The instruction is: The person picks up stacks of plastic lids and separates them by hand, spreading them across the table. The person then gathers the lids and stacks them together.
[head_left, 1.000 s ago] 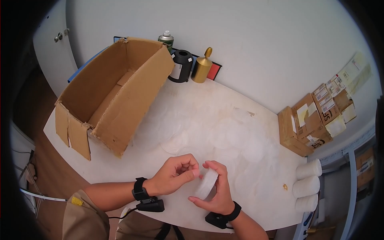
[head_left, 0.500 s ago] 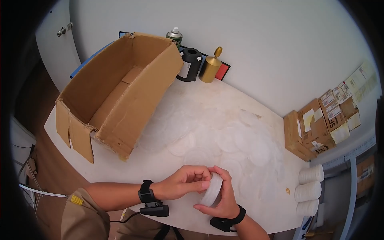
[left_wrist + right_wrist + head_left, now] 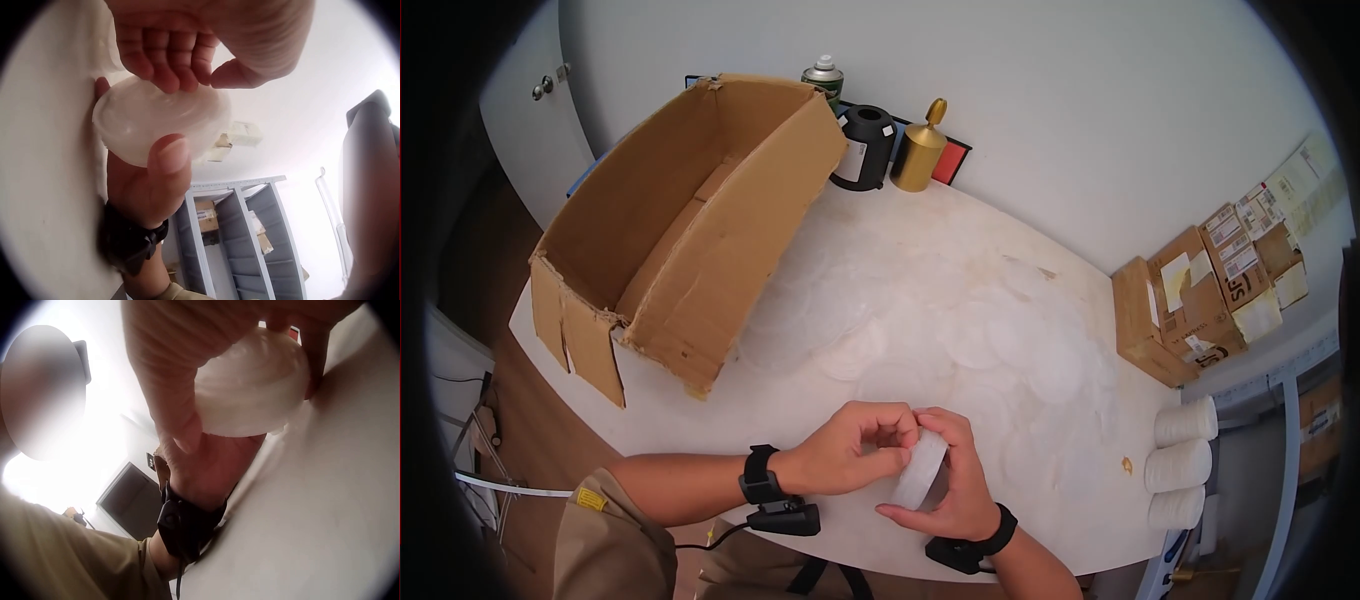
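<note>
Upright in my right hand (image 3: 965, 485) is a stack of thin translucent white discs (image 3: 920, 472), gripped between thumb and fingers close over the table's near side. My left hand (image 3: 840, 450) has its fingers curled, thumb and fingertips pinching at the stack's upper edge. The left wrist view shows the stack's round face (image 3: 134, 122), with the right thumb (image 3: 172, 155) across its lower part and the left fingertips at its top. Many more such discs (image 3: 970, 340) lie spread in an overlapping layer on the white table (image 3: 880, 220) beyond my hands.
A cardboard box (image 3: 745, 235), open at the top, stands at the left. Behind it are a spray can (image 3: 824, 82), a black container (image 3: 864, 150) and a gold canister (image 3: 918, 158). Small cartons (image 3: 1190, 300) and three white disc stacks (image 3: 1180, 465) line the right side.
My left hand has moved right, from just beside the stack to its upper edge, with the fingertips now against it. The right hand keeps its hold on the stack.
</note>
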A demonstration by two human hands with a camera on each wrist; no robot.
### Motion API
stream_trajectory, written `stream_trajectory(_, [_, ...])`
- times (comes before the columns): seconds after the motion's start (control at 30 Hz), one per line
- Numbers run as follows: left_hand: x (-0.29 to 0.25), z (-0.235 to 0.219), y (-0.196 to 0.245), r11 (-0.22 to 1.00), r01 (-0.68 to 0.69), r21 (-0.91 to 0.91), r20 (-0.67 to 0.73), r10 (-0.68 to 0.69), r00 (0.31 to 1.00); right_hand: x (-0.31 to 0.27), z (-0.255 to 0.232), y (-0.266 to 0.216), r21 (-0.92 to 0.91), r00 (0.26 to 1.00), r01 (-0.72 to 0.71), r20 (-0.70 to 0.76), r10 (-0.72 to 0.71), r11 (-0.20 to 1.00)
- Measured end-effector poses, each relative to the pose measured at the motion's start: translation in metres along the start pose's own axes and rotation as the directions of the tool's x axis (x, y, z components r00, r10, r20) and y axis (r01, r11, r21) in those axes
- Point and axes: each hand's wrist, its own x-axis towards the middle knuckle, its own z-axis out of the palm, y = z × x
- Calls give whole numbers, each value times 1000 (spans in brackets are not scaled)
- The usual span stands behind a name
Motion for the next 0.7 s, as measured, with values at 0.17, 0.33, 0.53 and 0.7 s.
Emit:
stream_trajectory(0.17, [-1,3,6,992,40,-118,-44,-46,998,2,-1,-1,-33,1000,8,3,-8,999])
stream_trajectory(0.33, [1,-3,8,986,86,-143,-15,-89,996,0,1,2,-9,1000,11,-28,-11,1000])
stream_trajectory(0.53, [3,-2,4,980,83,-183,31,-78,996,-1,1,3,40,999,-37,-9,38,998])
stream_trajectory(0.7, [0,2,1,971,78,-225,27,-73,997,0,-2,2,79,999,-39,14,38,996])
